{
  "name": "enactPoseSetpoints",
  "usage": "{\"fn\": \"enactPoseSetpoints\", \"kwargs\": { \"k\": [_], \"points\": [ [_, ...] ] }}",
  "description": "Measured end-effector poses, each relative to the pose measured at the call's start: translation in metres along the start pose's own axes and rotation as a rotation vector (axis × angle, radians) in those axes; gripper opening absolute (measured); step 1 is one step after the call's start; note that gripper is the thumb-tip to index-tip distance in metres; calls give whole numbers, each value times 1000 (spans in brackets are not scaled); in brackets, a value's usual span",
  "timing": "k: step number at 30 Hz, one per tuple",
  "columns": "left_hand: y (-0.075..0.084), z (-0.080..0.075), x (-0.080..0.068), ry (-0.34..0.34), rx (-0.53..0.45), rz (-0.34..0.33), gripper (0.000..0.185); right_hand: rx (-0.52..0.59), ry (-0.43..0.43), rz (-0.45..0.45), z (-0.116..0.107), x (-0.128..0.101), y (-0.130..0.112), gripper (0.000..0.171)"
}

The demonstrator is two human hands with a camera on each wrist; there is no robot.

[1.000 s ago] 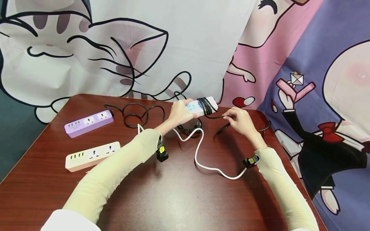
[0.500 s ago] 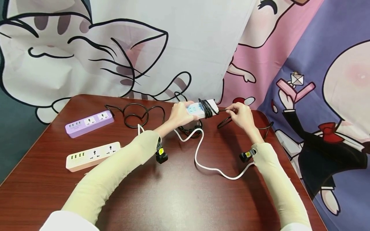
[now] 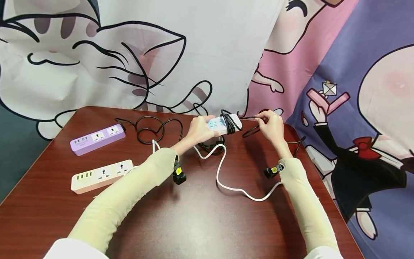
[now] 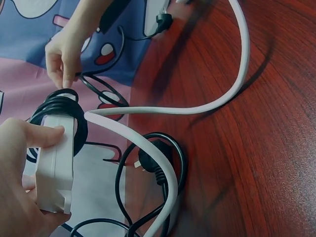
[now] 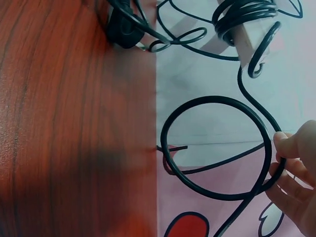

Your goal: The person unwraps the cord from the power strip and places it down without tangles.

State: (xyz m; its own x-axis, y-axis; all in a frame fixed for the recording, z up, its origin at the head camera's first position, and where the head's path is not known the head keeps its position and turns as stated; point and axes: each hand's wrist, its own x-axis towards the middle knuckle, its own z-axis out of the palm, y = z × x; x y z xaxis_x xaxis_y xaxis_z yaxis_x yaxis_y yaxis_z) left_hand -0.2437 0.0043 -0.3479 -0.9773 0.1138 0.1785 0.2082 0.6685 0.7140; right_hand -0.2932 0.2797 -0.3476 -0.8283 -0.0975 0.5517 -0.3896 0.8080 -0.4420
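Note:
Above the far part of the table, my left hand (image 3: 198, 131) grips a white power strip (image 3: 220, 125) with a blue socket face, its thumb along one side in the left wrist view. Several turns of black cord (image 3: 230, 124) are wound around the strip's right end. To the right, my right hand (image 3: 272, 126) pinches the cord's free length between thumb and fingers. In the right wrist view, this black cord (image 5: 215, 98) runs from the strip to my fingers and hangs in a loop beside them.
A purple power strip (image 3: 98, 139) and a cream-pink power strip (image 3: 101, 176) lie on the left of the brown table (image 3: 207, 216). A white cable (image 3: 223, 172) crosses the middle. A black plug (image 4: 155, 155) lies below the held strip. Printed cloth (image 3: 223, 54) hangs behind.
My right hand has risen slightly, moving farther from me with the cord. A loop of cord now stands up over the strip. My left hand keeps its grip, nearly still.

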Motion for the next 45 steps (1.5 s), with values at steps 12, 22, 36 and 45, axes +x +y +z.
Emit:
{"fn": "enactPoseSetpoints", "kwargs": {
  "k": [12, 22, 36, 45],
  "points": [
    [-1, 0, -1, 2, 13, 11, 66, 17, 94, -37, -10, -2, -11, 8],
    [1, 3, -1, 26, -4, 7, 64, -13, 138, -110, -22, -12, -20, 8],
    [-2, 8, -2, 32, 11, -22, 66, -32, 210, -184, -34, -30, -21, 7],
    [-5, 8, -3, 82, 3, -40, 62, -22, 237, -204, -33, -41, -18, 6]
  ]
}}
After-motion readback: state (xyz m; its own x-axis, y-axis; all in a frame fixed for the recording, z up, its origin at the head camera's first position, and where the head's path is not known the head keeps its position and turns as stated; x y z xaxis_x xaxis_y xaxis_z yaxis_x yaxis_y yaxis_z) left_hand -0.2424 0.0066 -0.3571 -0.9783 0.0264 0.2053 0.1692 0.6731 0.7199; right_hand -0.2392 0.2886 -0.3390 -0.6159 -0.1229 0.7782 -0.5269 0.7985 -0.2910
